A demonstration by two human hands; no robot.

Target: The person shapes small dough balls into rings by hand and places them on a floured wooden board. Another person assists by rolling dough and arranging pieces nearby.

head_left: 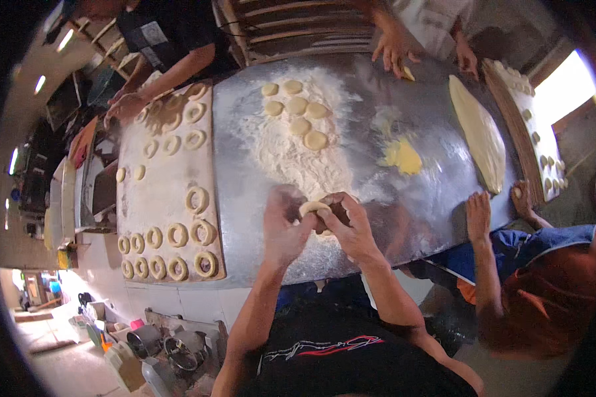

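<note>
Between my two hands is a small pale piece of dough (314, 207), curved like a ring or a bent disc; its underside is hidden. My left hand (286, 213) grips its left side, with the fingers curled and slightly blurred. On the other side, my right hand (346, 221) pinches it with the thumb in front and fingers behind. Both hands are over the near end of a patch of white flour (304, 169) on the metal table. Farther up that patch lie several flat dough rounds (298, 106).
At left, a floured board (169, 213) carries rows of dough rings (177, 235); a co-worker's hand (127, 106) reaches over it. Yellow fat (404, 157) and a long dough slab (480, 135) lie on the table (245, 198). Other people's hands (395, 53) are at the far and right edges.
</note>
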